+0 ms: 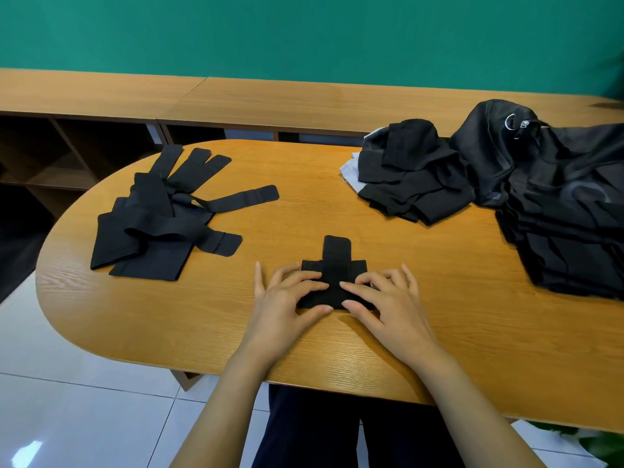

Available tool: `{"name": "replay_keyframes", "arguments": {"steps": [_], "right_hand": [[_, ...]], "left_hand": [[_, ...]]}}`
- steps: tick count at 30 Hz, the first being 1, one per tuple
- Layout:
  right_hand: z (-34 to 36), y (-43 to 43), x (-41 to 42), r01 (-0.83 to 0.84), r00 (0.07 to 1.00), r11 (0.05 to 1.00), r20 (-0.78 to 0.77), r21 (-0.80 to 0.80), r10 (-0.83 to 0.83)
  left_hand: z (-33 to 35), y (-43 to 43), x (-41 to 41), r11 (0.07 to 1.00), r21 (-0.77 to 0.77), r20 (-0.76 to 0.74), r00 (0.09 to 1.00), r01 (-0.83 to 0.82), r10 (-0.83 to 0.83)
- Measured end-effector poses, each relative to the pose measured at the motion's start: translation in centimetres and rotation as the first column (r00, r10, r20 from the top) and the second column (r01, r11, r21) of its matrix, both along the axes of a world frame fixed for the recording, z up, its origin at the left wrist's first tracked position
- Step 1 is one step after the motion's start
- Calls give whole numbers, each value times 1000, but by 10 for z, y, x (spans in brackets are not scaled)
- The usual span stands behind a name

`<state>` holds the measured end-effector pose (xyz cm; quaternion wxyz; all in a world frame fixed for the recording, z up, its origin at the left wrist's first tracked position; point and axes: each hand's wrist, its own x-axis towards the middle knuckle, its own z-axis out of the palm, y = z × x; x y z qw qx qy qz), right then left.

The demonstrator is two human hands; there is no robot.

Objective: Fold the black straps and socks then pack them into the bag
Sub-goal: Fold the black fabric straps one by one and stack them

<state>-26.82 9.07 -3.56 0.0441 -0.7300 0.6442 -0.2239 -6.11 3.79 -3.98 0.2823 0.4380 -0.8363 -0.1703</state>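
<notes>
Pinches strap (332, 275) at lower centre with left hand (285, 300) and right hand (386, 300): thumbs at near edge, forefingers bent on top, other fingers spread. Crosses table (304, 204) front edge with forearms. Leaves bare wood around strap; unfolded straps (152, 224) left, socks (412, 177) and bag (557, 197) upper right, well apart.

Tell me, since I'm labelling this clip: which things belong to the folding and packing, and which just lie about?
Job: folded strap held by left hand and right hand; loose straps; folded black pile; black bag.
Lying about: white sheet under that pile; wooden shelving behind the table.
</notes>
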Motion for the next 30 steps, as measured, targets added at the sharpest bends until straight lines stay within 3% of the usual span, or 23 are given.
{"name": "replay_keyframes", "arguments": {"steps": [12, 22, 30], "right_hand": [[-3, 0, -2, -45, 997, 995, 57, -89, 50], [-3, 0, -3, -52, 986, 993, 155, -105, 68], [-2, 0, -3, -40, 964, 991, 257, -130, 72]], "left_hand": [[-2, 1, 0, 998, -64, -94, 995, 20, -26], [-2, 0, 0, 997, -34, -45, 997, 65, -67], [-4, 0, 0, 997, -41, -89, 994, 65, -69]]}}
